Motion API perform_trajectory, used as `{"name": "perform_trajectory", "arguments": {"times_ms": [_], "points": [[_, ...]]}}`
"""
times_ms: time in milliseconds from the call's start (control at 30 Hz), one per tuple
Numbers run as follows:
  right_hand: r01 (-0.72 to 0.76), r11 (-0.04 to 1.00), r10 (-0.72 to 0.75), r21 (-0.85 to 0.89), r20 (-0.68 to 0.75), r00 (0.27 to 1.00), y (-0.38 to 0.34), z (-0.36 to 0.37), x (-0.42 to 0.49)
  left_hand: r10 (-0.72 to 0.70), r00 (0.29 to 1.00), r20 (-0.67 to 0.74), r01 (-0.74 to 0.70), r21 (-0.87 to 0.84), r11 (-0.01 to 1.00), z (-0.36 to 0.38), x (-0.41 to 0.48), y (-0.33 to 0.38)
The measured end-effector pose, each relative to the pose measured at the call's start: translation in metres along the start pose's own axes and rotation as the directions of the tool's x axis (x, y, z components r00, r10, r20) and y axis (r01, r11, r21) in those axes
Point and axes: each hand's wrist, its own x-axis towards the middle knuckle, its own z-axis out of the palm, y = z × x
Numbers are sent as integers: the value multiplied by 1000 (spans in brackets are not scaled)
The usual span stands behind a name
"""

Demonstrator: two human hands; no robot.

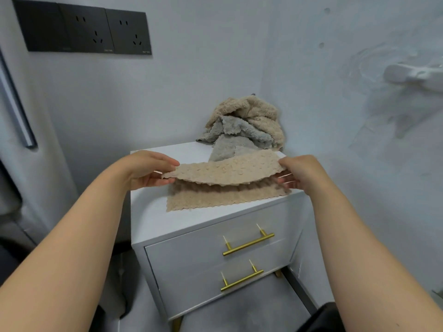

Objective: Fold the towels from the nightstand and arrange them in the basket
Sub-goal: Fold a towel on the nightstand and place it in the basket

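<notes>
A beige towel lies on the front of the white nightstand, its far half lifted and folded over toward me. My left hand pinches the towel's left corner. My right hand pinches the right corner, thumb on top. Behind the towel, a crumpled heap of beige and grey towels sits at the back of the nightstand against the wall. No basket is in view.
The nightstand has two drawers with gold bar handles. Black wall sockets are at the upper left. A grey vertical bar runs along the left edge. A white fixture sticks out of the right wall.
</notes>
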Motion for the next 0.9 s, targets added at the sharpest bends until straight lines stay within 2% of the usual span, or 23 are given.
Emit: {"name": "perform_trajectory", "arguments": {"times_ms": [133, 300, 400, 500, 600, 667, 700, 800, 900], "points": [[7, 986, -11, -164, -28, 1000, 16, -1, -7, -52, 998, 30, 47, 171, 984, 11, -5, -6], [57, 951, -81, -302, -67, 994, 28, 3, -4, -52, 998, -44, 64, 352, 934, 28, -5, -20], [42, 856, -94, -515, -75, 993, 30, 2, -2, -25, 997, -74, 64, 593, 802, 34, -10, -17], [33, 745, -85, -666, -45, 995, 29, 1, -1, 27, 993, -112, 73, 795, 602, 32, -12, -10], [29, 704, -82, -710, -40, 996, 27, 0, 4, 225, 960, -169, 73, 921, 381, 39, -3, -7], [38, 723, -91, -690, -39, 995, 28, 0, 8, 407, 907, -104, -21, 957, 290, 50, 8, -14], [37, 739, -89, -673, -43, 995, 28, 1, 8, 436, 899, -28, -89, 965, 245, 56, 13, -20], [37, 744, -61, -667, -12, 998, 29, 4, 11, 269, 946, 181, -226, 963, 149, 75, 21, -37], [38, 740, -24, -671, 30, 999, 26, 7, 12, 140, 961, 238, -261, 947, 186, 75, 19, -33]]}}
